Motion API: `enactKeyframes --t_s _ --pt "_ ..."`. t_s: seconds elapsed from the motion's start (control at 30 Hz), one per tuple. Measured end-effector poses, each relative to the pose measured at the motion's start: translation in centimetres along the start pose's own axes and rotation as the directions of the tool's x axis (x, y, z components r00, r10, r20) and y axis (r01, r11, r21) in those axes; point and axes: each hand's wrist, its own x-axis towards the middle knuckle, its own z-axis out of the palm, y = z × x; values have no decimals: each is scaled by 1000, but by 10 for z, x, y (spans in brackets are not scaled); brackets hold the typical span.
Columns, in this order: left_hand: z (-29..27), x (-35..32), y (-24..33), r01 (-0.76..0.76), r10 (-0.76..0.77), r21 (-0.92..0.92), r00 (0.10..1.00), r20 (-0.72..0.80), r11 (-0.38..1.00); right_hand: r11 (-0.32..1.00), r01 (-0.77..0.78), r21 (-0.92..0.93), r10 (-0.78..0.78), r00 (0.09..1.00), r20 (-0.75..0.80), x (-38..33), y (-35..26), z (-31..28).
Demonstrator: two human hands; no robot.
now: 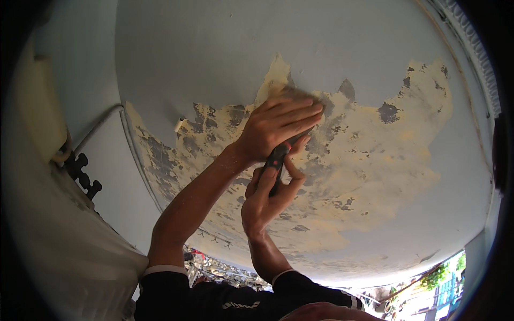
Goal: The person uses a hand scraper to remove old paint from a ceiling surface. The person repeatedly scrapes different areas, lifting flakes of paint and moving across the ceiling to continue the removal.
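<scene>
My right hand (267,198) is closed round the black handle of a scraper (277,157) with red marks on it. My left hand (276,125) lies over the front of the same tool, its fingers long and close together, its thumb below. The tool's working end is mostly hidden by my left fingers and blurred. Both hands are up against a large curved grey surface (203,48). Around them is a broad, rough patch of cream-coloured filler or old paint (364,155), mottled with dark grey spots.
A small pale block (181,124) juts from the surface left of my hands. Further left are dark knobby fittings (84,174) and a bulky cream shape (45,107). A ribbed hose (474,40) runs along the right edge. Rubble (225,270) and greenery (436,275) show at the bottom.
</scene>
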Motion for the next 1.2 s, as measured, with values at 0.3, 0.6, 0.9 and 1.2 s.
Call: enactKeyframes --t_s 0.3,0.6,0.9,1.2 --pt "17 8 10 22 -22 -7 1000 -9 1000 999 -24 -49 23 1000 -11 14 -16 -12" --pt "26 29 17 45 -48 -40 997 -59 998 990 -81 -117 84 996 20 31 -35 -26" --pt "29 12 32 131 -129 26 989 -74 991 971 -201 -131 209 977 46 21 -45 -42" --pt "41 3 34 114 -103 63 981 -166 991 980 -73 -183 87 994 68 19 -30 -55"
